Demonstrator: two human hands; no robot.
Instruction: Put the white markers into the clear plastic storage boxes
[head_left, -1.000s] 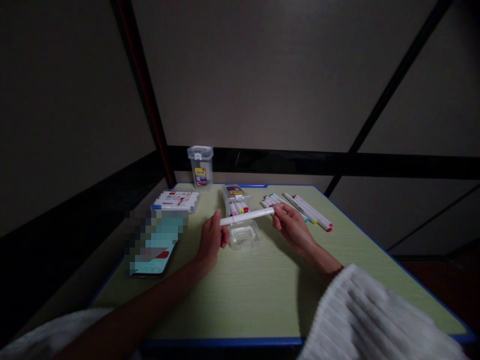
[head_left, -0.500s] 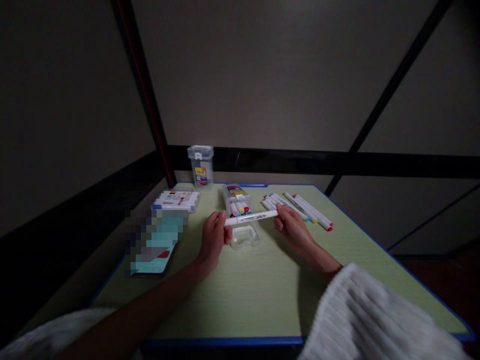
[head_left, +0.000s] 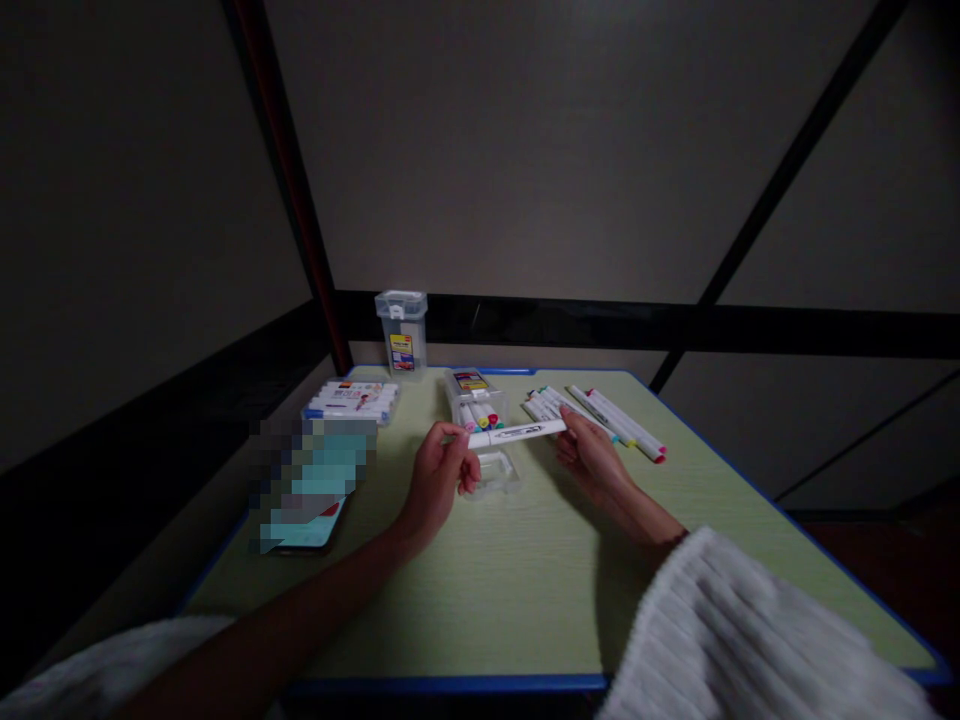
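Observation:
A white marker (head_left: 521, 433) is held almost level above the table, its right end slightly higher. My left hand (head_left: 439, 478) pinches its left end between thumb and forefinger. My right hand (head_left: 592, 455) grips the other end. Just behind the marker lies a clear plastic box (head_left: 456, 390) with several coloured-capped markers (head_left: 480, 414) showing at its open end. Below my hands rests a small clear lid (head_left: 496, 474), partly covered by the left fingers. Beyond my right hand, several white markers (head_left: 622, 424) lie side by side on the table.
At the back left stands an upright clear case (head_left: 403, 335) with a yellow label. In front of it lies a flat pack of white markers (head_left: 352, 400). A phone (head_left: 319, 500), partly blurred out, is at the left edge of the green, blue-edged table (head_left: 480, 600). Walls rise behind.
The marker has shifted a little to the right, with both hands following. My left hand's thumb and forefinger now sit at its very end, and the remaining left fingers cover more of the lid.

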